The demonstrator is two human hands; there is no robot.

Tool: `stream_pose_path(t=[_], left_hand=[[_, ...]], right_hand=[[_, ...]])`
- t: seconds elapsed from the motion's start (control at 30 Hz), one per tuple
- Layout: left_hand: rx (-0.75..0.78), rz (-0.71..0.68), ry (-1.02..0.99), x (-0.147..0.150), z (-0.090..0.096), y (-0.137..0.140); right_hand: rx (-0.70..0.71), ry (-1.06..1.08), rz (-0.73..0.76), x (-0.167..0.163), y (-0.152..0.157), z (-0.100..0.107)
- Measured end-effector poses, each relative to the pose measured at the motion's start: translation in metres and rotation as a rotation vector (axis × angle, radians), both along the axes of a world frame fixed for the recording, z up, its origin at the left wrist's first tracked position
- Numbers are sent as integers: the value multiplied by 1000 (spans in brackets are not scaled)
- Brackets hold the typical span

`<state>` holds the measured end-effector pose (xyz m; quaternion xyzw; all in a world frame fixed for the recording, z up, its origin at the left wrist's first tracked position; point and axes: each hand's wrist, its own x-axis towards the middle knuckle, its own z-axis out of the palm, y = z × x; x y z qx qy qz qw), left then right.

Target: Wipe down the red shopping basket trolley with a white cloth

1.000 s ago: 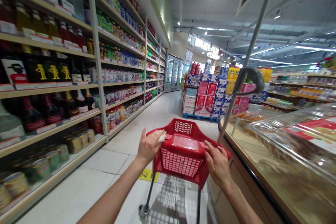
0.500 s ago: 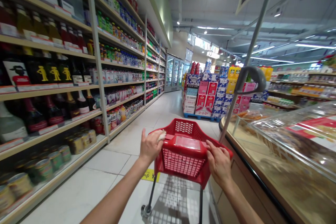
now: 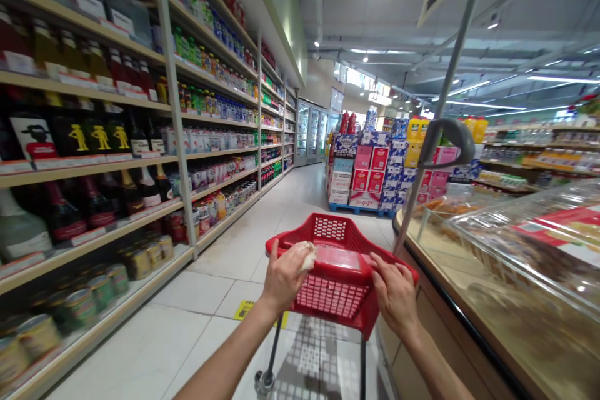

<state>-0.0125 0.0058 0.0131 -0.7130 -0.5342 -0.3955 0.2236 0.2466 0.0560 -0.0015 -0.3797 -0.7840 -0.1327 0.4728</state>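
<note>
A red plastic shopping cart [image 3: 332, 297] stands in front of me, its perforated basket carried on thin grey legs. My left hand [image 3: 287, 274] is closed on a crumpled white cloth [image 3: 308, 256] and presses it against the left half of the handle, beside the clear label panel. On the handle's right end rests my right hand [image 3: 395, 290], its fingers curled over the red plastic. The basket's floor is mostly hidden behind the handle.
Shelves of bottles and cans [image 3: 100, 137] line the left. A display counter with clear covers [image 3: 525, 244] runs close on the right, with a grey pole [image 3: 452, 87] at its corner. Stacked drink cartons [image 3: 368, 169] stand ahead. A yellow floor sticker [image 3: 244, 309] lies below.
My left hand has slid right along the cart handle with the white cloth, toward the label panel. My right hand keeps its place on the handle.
</note>
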Motion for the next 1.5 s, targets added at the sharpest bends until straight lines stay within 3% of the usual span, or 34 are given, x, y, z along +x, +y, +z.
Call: stream_pose_path(t=[0.13,0.27,0.33,0.47,0.53,0.63,0.7,0.77,0.93,1.1,1.2,1.33,1.5], left_hand=[[5,132,-155,22,2,7],[-27,-131,-9,69,3,11],[-36,-203,53,78,6,13],[-81,-5,-122,69,17,21],[-101,19,-146,78,20,23],[-84,-243,47,112,15,22],[-44,-311,121,126,11,19],[-33,-291,102,122,9,17],[-62,-71,-89,108,13,22],[-68,-254,126,147,7,29],[-43,-228,86,132,9,27],[-22,-52,-66,101,13,22],[40,-229,127,104,5,20]], right_hand=[[-35,48,35,-3,-2,1],[-71,90,60,-3,-3,3],[-97,132,33,2,-2,4],[-130,208,1,12,-2,2],[-137,235,13,11,-3,0],[-168,315,42,9,-3,-2],[-215,373,79,12,-3,-1],[-255,428,87,17,-4,0],[-289,507,62,20,-7,5],[-206,448,31,16,-6,4],[-274,458,18,23,-5,6],[-304,483,35,22,-6,10],[-183,320,52,5,-4,8]])
